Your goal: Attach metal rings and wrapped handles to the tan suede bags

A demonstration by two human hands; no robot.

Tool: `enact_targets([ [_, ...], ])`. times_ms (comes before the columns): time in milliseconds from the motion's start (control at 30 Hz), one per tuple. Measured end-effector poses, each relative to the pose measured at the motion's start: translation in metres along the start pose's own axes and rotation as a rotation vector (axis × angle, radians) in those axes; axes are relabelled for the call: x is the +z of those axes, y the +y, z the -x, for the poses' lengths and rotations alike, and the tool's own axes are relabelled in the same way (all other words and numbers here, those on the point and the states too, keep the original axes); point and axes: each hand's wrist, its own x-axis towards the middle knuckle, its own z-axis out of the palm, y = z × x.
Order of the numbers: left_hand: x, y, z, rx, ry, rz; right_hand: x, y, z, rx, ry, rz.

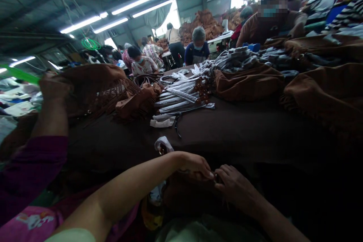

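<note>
Low over my lap, my left hand point(195, 166) and my right hand point(234, 182) meet fingertip to fingertip. Both are closed in a pinch on the upper edge of a dark brown suede-like bag point(190, 194), most of which is lost in shadow. A small shiny bit shows between the fingertips, too small to name. Left of my left hand, a strap point(164, 143) wrapped in white, with a gold-coloured ring, stands up at the table's near edge. A clear container with yellowish contents point(153, 211) is below my left forearm.
White-wrapped straps point(181, 96) lie in a pile on the dark table point(232, 121), beside paper scraps point(162, 121) and a black cord point(177, 126). Brown fringed bags point(136, 102) lie around them. At left, a co-worker's hand point(55, 85) lifts a fringed piece point(93, 75). Other people sit opposite.
</note>
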Motion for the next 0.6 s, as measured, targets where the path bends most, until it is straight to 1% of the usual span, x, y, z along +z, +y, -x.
enact_targets([
  [67,0.004,-0.004,-0.001,0.028,0.044,0.008,0.004,0.0,0.003,0.027,0.02,0.008],
  [200,0.016,-0.019,-0.003,0.081,0.117,0.004,0.009,-0.001,0.008,0.032,-0.001,0.004],
  [333,0.026,-0.028,-0.006,0.091,0.186,-0.042,0.014,0.0,0.012,0.037,-0.012,-0.007],
  [400,0.03,-0.031,-0.008,0.1,0.215,-0.004,0.014,0.002,0.013,0.041,-0.012,-0.023],
  [500,0.032,-0.032,-0.01,0.106,0.205,0.116,0.006,0.003,0.011,0.079,-0.038,-0.085],
  [533,0.031,-0.031,-0.01,0.1,0.205,0.104,0.001,0.002,0.008,0.102,-0.051,-0.107],
  [600,0.027,-0.025,-0.009,0.088,0.218,-0.005,-0.01,-0.002,0.001,0.15,-0.095,-0.12],
])
